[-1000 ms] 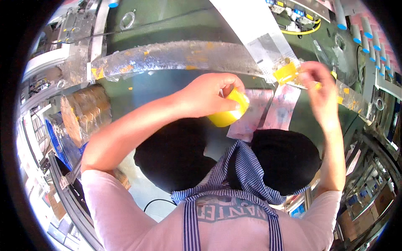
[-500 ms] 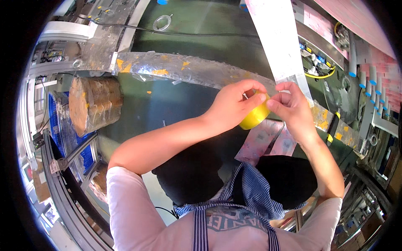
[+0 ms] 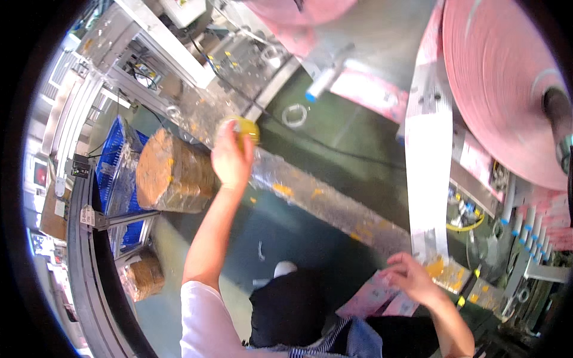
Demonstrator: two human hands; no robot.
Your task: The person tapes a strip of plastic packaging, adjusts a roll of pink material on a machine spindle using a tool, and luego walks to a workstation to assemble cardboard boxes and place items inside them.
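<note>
My left hand (image 3: 231,160) is stretched forward and to the left, closed round a roll of yellow tape (image 3: 248,132). The roll is at the end of a worn metal beam (image 3: 334,206), near where it meets the machine frame; whether it touches the metal I cannot tell. My right hand (image 3: 413,279) is low on the right with bent fingers drawn together. Anything between those fingertips is too small to make out. Just beside and below that hand are pink printed film strips (image 3: 367,297). A white web (image 3: 428,179) runs down toward the beam above it.
A large pink film roll (image 3: 501,89) stands at upper right on a shaft. To the left are a brown wrapped roll (image 3: 173,173), blue crates (image 3: 113,155) and a smaller roll (image 3: 142,277). A black cable (image 3: 322,143) crosses behind the beam, near a clear ring (image 3: 294,116).
My hands have parted. The left has carried the yellow tape roll forward and left; the right has moved down beside the pink strips. The view has swung, bringing the large pink roll into sight.
</note>
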